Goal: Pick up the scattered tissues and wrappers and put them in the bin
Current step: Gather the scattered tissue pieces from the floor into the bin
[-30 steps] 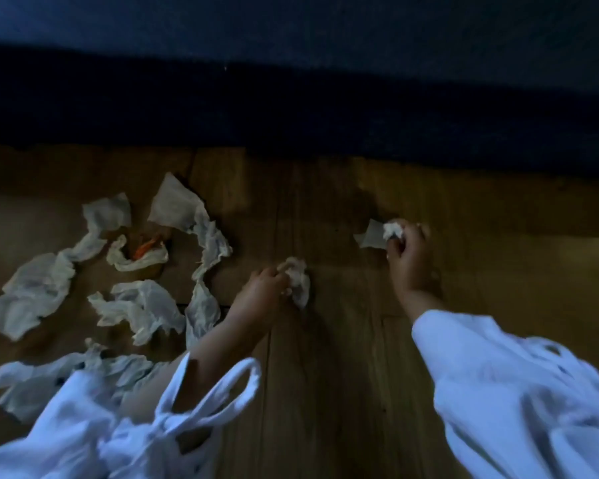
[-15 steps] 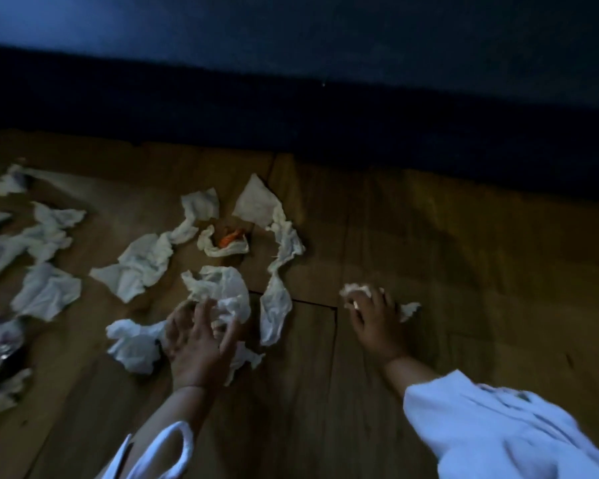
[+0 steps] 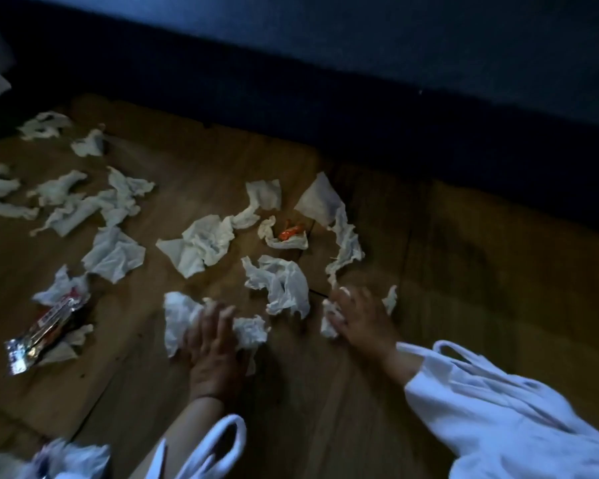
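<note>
Several crumpled white tissues lie scattered on the wooden floor (image 3: 325, 409). My left hand (image 3: 211, 344) rests with spread fingers on a crumpled tissue (image 3: 179, 316), and another wad (image 3: 251, 331) shows at its right side. My right hand (image 3: 360, 319) grips a tissue wad (image 3: 329, 319) whose ends stick out on both sides of the fingers. Between the hands lies a loose tissue (image 3: 284, 285). An orange wrapper (image 3: 291, 233) sits on a tissue further off. A silver and red wrapper (image 3: 45, 326) lies at the left. No bin is in view.
A dark blue piece of furniture (image 3: 395, 81) runs along the far edge of the floor. More tissues (image 3: 83, 202) are spread over the far left. My white sleeves with hanging loops (image 3: 498, 416) fill the lower right and bottom. The light is dim.
The view has swung left, showing more tissues and the silver wrapper. My left hand has come down onto the tissues near me. My right hand has moved left, still with its tissue.
</note>
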{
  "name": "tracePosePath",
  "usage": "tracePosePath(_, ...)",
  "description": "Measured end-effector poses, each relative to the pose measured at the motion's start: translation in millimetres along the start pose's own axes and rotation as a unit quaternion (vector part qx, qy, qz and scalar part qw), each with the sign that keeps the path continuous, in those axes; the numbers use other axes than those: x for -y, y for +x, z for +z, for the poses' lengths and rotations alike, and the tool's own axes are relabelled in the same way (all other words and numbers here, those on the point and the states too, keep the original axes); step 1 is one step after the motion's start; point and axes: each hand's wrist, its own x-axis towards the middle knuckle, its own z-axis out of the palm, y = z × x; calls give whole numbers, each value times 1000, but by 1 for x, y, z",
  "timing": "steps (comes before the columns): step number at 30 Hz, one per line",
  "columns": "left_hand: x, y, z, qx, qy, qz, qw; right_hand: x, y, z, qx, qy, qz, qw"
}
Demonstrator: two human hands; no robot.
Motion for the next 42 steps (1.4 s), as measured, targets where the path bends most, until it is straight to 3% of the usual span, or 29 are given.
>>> tracePosePath(4, 18, 15, -13, -4, -9, -60, 998, 2, 18, -13, -81, 238, 20, 968)
tracePosePath(6, 23, 20, -17, 22, 14, -56, 998, 26, 39, -24, -131, 285, -28, 949)
tracePosePath(9, 26, 18, -16, 46, -18, -92, 995, 60, 64, -24, -48, 249, -105, 962)
tracePosePath(13, 19, 19, -14, -8, -55, -146, 988, 61, 65, -6, 133, 85, -138, 978)
tracePosePath(14, 16, 22, -17, -21, -64, -179, 982, 57, 58, -2, 137, 51, -158, 977)
tracePosePath(17, 20, 31, -18, -34, -105, -258, 960, 39, 35, 17, 39, -14, -253, 967)
tracePosePath(20, 23, 35, -16, 5, -68, -188, 980, 19, 18, 30, -7, 90, -244, 965)
tracePosePath(24, -3, 31, -12, 85, -61, -35, 994, 14, 27, 6, -114, 337, -92, 930)
tracePosePath(27, -13, 22, 4, 147, 60, 68, 985, 10, 61, -15, -168, 348, 24, 922)
tracePosePath(30, -12, 10, 21, 104, 131, 184, 969, 3, 98, -31, -163, 303, 132, 929)
tracePosePath(32, -13, 9, 25, 45, 142, 239, 960, -6, 112, -28, -106, 236, 122, 958)
tracePosePath(35, -10, 15, 25, -21, 116, 288, 950, -18, 109, -8, 2, 122, 30, 992)
tracePosePath(39, -3, 23, 22, 5, 57, 299, 952, -17, 64, 9, -53, 77, -14, 996)
tracePosePath(42, -6, 29, 10, -16, -53, 187, 981, -24, 51, 11, -53, 55, -57, 995)
